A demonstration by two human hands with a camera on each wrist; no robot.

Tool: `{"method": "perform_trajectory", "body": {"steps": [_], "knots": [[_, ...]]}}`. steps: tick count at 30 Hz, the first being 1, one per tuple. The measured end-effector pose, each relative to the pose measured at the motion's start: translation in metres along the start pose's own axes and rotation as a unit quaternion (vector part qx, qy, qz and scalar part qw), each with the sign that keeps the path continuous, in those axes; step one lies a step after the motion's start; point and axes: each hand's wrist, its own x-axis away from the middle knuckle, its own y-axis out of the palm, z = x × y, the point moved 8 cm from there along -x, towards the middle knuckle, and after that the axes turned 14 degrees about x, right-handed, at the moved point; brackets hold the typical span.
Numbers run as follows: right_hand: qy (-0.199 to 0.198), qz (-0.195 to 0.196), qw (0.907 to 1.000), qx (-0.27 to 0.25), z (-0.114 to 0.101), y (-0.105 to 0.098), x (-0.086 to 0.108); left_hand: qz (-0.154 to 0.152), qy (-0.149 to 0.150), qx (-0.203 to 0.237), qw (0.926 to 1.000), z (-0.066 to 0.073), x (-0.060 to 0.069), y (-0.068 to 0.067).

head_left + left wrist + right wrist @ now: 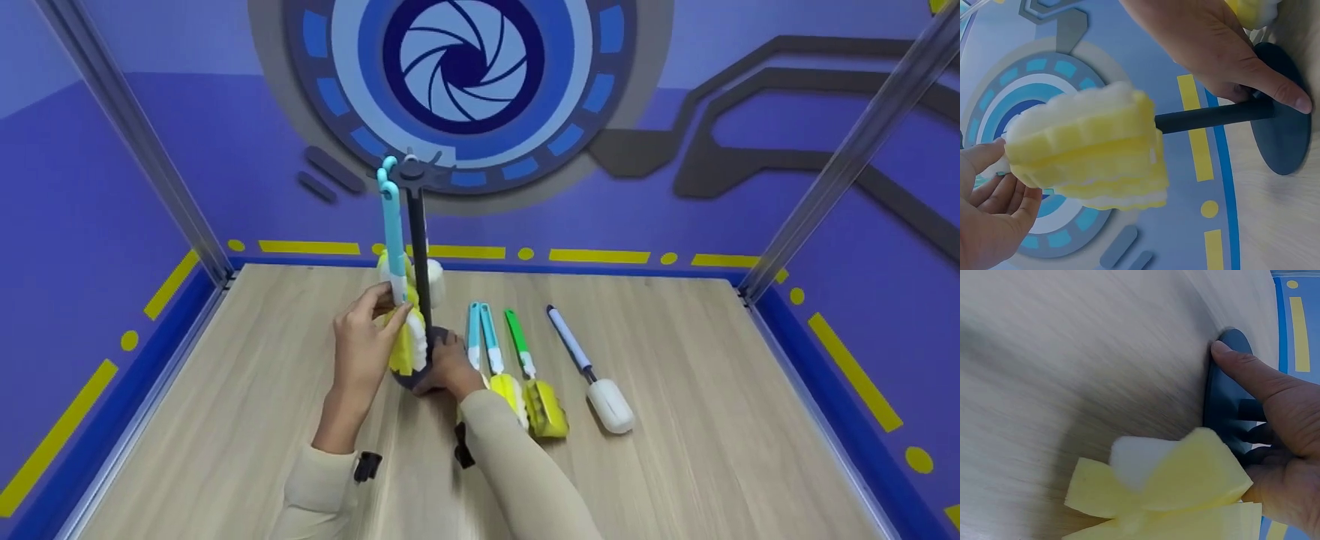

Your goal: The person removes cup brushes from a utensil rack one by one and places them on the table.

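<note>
My left hand [358, 345] pinches a sponge bottle brush [393, 232] near the bottom of its light-blue handle, with thumb and fingers on the white neck. The brush hangs upright beside the dark stand's pole [418, 240], its yellow-and-white sponge head [1084, 135] downward and its hooked top by the stand's hook ring [412, 172]. Another yellow-and-white sponge head shows behind it. Down at the stand's round base [1283, 135], my right hand [454, 367] grips around the foot of the pole, thumb lying on the disc. Some of its fingers are hidden behind the pole.
Right of the stand lie two blue-handled sponge brushes [491, 337], a green-handled brush [517, 334] and a lavender-handled brush [574, 341] with a white head. A white sponge head [435, 283] hangs behind the pole. Purple walls [187, 172] enclose the wooden table [675, 360].
</note>
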Motion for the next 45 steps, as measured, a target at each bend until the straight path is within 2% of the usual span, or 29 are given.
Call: {"method": "perform_trajectory", "body": {"steps": [5,12,20,29,45], "knots": [[0.001,0.005,1.0,-0.006,0.001,-0.002,0.002,-0.01,-0.003,0.002,0.9999,0.001,0.0,0.004],[-0.021,0.015,0.9996,0.014,-0.003,-0.003,0.002,-0.009,0.002,0.003,1.0,0.003,0.001,0.005],[-0.012,0.009,0.9999,-0.001,-0.001,-0.003,0.004,-0.013,0.003,0.002,0.9999,0.004,0.002,0.006],[-0.015,0.009,0.9995,0.027,-0.003,-0.002,0.002,-0.013,0.003,-0.013,0.9998,0.005,0.002,0.005],[-0.021,0.005,0.9994,0.027,-0.003,0.001,-0.002,-0.015,0.007,-0.004,0.9999,0.013,0.004,0.001]]}}
